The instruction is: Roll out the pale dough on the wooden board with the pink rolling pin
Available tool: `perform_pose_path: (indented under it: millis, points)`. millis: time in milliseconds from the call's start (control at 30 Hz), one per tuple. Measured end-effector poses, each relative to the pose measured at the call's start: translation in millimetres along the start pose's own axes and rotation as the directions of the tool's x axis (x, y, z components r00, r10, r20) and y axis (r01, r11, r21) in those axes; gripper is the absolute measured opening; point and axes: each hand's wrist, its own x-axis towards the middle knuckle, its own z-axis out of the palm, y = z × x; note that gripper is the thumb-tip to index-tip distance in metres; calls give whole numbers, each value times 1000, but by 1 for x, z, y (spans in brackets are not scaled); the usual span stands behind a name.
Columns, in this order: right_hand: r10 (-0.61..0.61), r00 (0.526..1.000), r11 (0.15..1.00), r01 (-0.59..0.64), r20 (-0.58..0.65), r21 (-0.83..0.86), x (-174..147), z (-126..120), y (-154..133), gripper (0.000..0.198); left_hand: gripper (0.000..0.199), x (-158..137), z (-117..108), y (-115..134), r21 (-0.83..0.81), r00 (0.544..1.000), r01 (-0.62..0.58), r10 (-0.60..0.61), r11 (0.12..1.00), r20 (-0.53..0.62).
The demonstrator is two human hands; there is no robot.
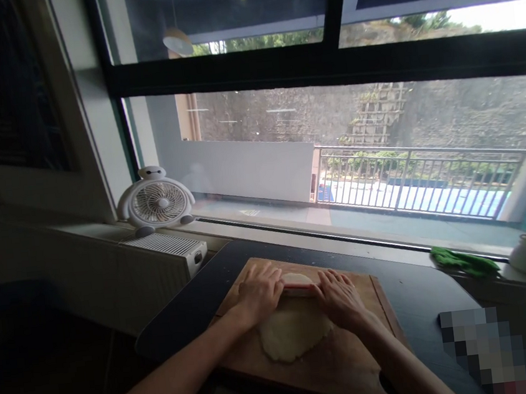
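A flat, uneven sheet of pale dough lies on a wooden board. Across its far part runs a rolling pin, with a reddish middle showing between my hands. My left hand is over the pin's left end, its fingers curled forward on it. On the right end rests my right hand, fingers likewise bent over the pin. Both palms hide the pin's ends. Dough shows on the far side and the near side of the pin.
Under the board is a dark table beside a window. A white fan stands on the sill at left, above a white slotted box. A green cloth lies at right. A pixelated patch covers something at the table's right edge.
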Motion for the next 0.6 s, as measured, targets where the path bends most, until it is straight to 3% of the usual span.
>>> perform_pose_path:
  millis: [133, 267, 400, 500, 600]
  points:
    - [2, 999, 999, -1, 33, -39, 48, 3, 4, 44, 38, 51, 23, -13, 36, 995, 93, -95, 995, 41]
    - [-2, 1000, 999, 4, 24, -53, 54, 3, 5, 38, 40, 60, 28, -16, 23, 991, 130, -130, 991, 41]
    - [14, 999, 999, -15, -39, -31, 16, 4, 0, 48, 38, 21, 14, -4, 4, 998, 52, -52, 999, -28]
    - [-53, 988, 999, 53, -143, -9, -30, 7, -6, 48, 37, -21, -7, 9, -13, 995, -38, 37, 999, -93]
    - [-121, 967, 993, 118, -223, -23, -71, 11, -8, 51, 39, -58, -25, 19, -1, 992, -98, 98, 995, -85]
